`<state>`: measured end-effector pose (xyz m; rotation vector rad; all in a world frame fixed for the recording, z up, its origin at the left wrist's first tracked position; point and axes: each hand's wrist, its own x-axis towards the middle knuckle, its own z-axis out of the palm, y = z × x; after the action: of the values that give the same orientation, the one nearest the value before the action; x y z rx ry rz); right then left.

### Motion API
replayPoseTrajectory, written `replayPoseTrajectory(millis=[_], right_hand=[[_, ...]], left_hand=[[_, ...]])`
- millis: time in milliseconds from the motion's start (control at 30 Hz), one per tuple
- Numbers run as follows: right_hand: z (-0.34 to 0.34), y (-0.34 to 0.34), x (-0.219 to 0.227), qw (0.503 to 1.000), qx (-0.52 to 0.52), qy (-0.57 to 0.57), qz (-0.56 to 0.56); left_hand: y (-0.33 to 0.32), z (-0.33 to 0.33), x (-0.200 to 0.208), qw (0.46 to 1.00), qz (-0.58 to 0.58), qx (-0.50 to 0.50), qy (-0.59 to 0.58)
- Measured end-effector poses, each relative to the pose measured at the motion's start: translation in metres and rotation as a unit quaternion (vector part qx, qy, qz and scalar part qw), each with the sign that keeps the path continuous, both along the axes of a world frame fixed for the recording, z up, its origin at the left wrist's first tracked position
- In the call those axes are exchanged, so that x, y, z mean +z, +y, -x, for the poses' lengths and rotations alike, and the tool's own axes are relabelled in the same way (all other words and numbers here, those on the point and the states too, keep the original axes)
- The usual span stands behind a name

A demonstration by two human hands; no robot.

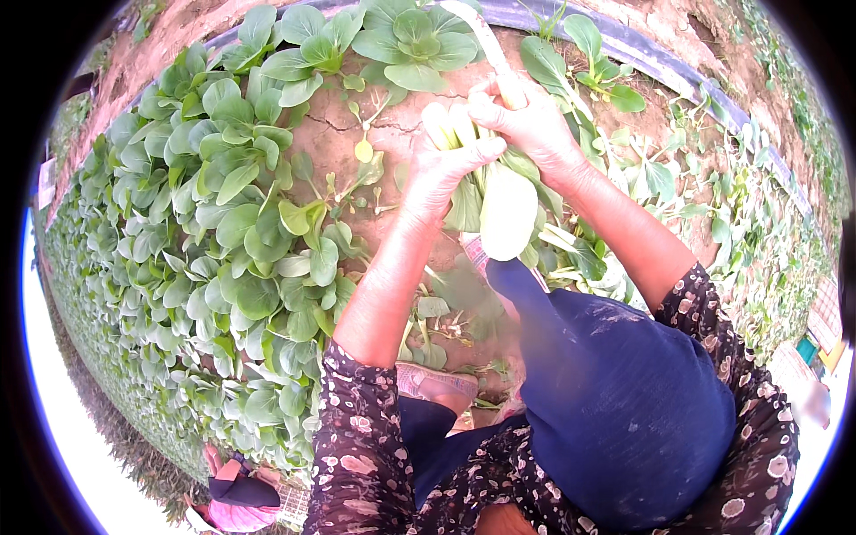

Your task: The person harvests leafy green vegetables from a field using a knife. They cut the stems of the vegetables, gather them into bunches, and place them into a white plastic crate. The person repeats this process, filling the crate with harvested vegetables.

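Observation:
My left hand (446, 169) is closed around a bok choy (509, 212), its leaves hanging toward me and its pale stems pointing away. Beside it, my right hand (528, 125) has its fingers curled round the near end of a long, pale, curved tool (481, 34). Glare washes the tool out; it resembles a harvesting knife, but its exact kind is unclear. The two hands nearly touch above bare soil. Standing bok choy plants (415, 40) grow just beyond them.
Dense bok choy (223, 205) fills the left side. Cut and loose leaves (660, 178) lie at right and near my shoes (437, 383). A dark hose-like strip (642, 53) borders the bed at the far side. Another person (241, 499) works at lower left beside a crate (294, 499).

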<state>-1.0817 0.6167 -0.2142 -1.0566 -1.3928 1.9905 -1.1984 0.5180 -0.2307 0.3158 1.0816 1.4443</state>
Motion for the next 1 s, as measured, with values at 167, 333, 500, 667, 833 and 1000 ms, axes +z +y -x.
replayPoseTrajectory(millis=[167, 333, 500, 667, 833, 1000], right_hand=[[-0.040, 0.027, -0.015, 0.967, -0.217, 0.020, 0.132], [-0.056, 0.041, -0.033, 0.962, -0.250, -0.021, 0.110], [-0.044, 0.014, -0.048, 0.972, -0.174, -0.116, 0.112], [-0.036, 0.016, -0.101, 0.958, -0.027, -0.250, -0.137], [-0.008, 0.026, -0.110, 0.929, 0.049, -0.299, -0.213], [0.031, 0.039, -0.092, 0.924, 0.085, -0.298, -0.224]], left_hand=[[0.048, -0.021, -0.017, 0.957, 0.053, -0.113, 0.261], [0.117, 0.000, -0.010, 0.523, -0.008, -0.387, 0.759], [0.129, 0.044, -0.024, 0.414, 0.035, -0.393, 0.820], [0.122, 0.096, -0.023, 0.369, 0.081, -0.375, 0.847], [0.104, 0.108, -0.023, 0.384, 0.095, -0.384, 0.834], [0.079, 0.114, -0.037, 0.398, 0.080, -0.352, 0.843]])
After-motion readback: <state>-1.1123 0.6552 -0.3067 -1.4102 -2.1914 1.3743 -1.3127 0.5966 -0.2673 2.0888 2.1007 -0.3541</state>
